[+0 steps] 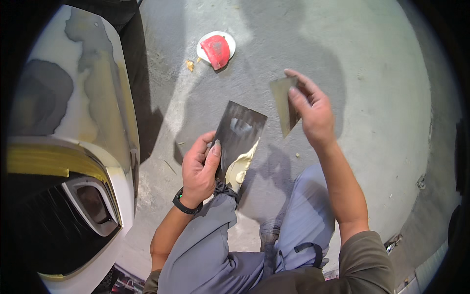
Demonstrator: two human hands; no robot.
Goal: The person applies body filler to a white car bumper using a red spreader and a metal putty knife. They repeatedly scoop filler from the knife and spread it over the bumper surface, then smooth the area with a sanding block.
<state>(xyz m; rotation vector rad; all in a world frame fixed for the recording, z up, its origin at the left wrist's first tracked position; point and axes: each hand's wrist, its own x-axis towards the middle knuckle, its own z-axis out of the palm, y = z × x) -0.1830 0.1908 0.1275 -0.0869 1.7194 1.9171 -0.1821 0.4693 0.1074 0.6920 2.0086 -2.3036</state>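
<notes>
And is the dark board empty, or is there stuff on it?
Not empty: cream paste lies along the lower right edge of the dark board, held in the left hand.

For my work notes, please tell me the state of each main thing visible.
Dark plate: gripped in left hand
Cream paste: thick, on plate's edge
Thin spreader: pinched in right hand
Panel: patchy, multicoloured
Yellow strip: lining panel opening
Red piece: lying on white disc
White disc: on floor
Wristband: worn

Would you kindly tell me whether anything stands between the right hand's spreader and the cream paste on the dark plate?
Nothing visible does: between the spreader in the right hand and the cream paste on the dark plate shows only grey floor.
</notes>
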